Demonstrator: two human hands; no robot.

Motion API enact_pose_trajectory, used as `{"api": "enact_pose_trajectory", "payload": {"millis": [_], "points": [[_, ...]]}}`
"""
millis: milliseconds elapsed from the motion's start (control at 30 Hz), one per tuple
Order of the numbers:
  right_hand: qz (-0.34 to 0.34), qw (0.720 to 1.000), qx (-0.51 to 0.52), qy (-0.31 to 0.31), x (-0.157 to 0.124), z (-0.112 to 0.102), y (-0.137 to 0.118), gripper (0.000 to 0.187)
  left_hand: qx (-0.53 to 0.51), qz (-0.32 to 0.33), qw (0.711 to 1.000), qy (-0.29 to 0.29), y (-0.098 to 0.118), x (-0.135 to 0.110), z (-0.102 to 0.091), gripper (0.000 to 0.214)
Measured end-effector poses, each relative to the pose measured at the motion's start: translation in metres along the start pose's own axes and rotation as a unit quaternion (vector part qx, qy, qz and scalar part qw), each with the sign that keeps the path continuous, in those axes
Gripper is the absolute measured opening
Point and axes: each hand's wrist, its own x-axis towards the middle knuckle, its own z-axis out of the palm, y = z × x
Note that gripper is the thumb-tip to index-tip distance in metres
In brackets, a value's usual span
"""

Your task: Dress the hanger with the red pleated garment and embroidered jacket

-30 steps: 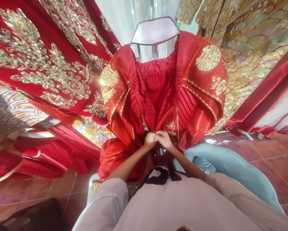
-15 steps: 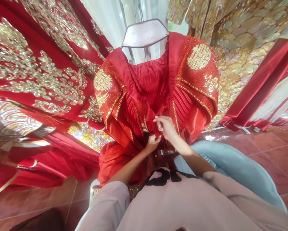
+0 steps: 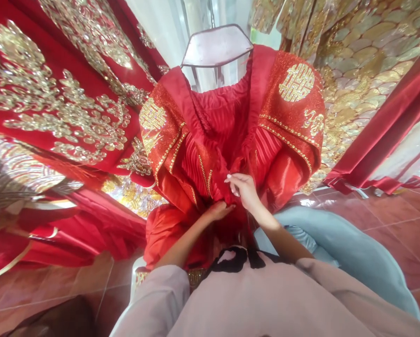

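Observation:
A red garment (image 3: 227, 112) with gold double-happiness embroidery and beaded gold trim stands upright in front of me. Its gathered neckline edge runs down to my hands. Low on its front, my left hand (image 3: 220, 210) grips a bunch of the red cloth, fingers stretched sideways and thumb on top. Just above and to the right, my right hand (image 3: 244, 188) is closed in a pinch close to the cloth. What its fingertips hold is too small to make out. More red fabric hangs below my left forearm.
A white panel with a dark rim (image 3: 217, 46) rises behind the neckline. Red cloth with crystal beading (image 3: 69, 103) hangs at left, gold sequinned fabric (image 3: 357, 70) at right. A pale blue cushioned seat (image 3: 357, 248) stands at lower right on the red tiled floor (image 3: 388, 206).
My left hand has loosened from a tight curl, its fingers now stretched right along the cloth. My right hand has moved slightly down and right. The red cloth between them has shifted.

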Motion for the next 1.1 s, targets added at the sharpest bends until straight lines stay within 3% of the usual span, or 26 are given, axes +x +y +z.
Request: {"api": "enact_pose_trajectory", "payload": {"millis": [100,200,367,500,767,933,1100], "points": [[-0.023,0.999,-0.031,0.018,-0.001,0.002,0.009,0.028,0.090,-0.025,0.992,0.089,0.023,-0.001,0.005,0.029],[-0.050,0.997,-0.053,0.020,-0.001,0.007,0.010,0.030,0.219,-0.036,0.961,0.163,0.044,0.000,-0.003,0.028],[-0.026,0.998,-0.005,0.064,0.008,0.025,-0.018,0.026,0.299,-0.054,0.944,0.128,0.054,0.008,-0.009,0.034],[-0.064,0.996,0.041,0.057,0.013,0.041,-0.041,0.020,0.309,-0.053,0.943,0.112,0.056,0.006,-0.005,0.034],[-0.077,0.989,0.088,0.094,0.011,0.044,-0.031,0.021,0.302,-0.059,0.944,0.122,0.058,-0.007,-0.005,0.036],[-0.161,0.978,-0.086,0.097,0.006,0.037,-0.034,0.031,0.274,-0.032,0.952,0.131,0.052,-0.006,0.001,0.033],[-0.204,0.905,-0.345,0.144,0.013,0.021,-0.016,0.029,0.234,0.002,0.959,0.157,0.040,-0.004,0.003,0.030]]}}
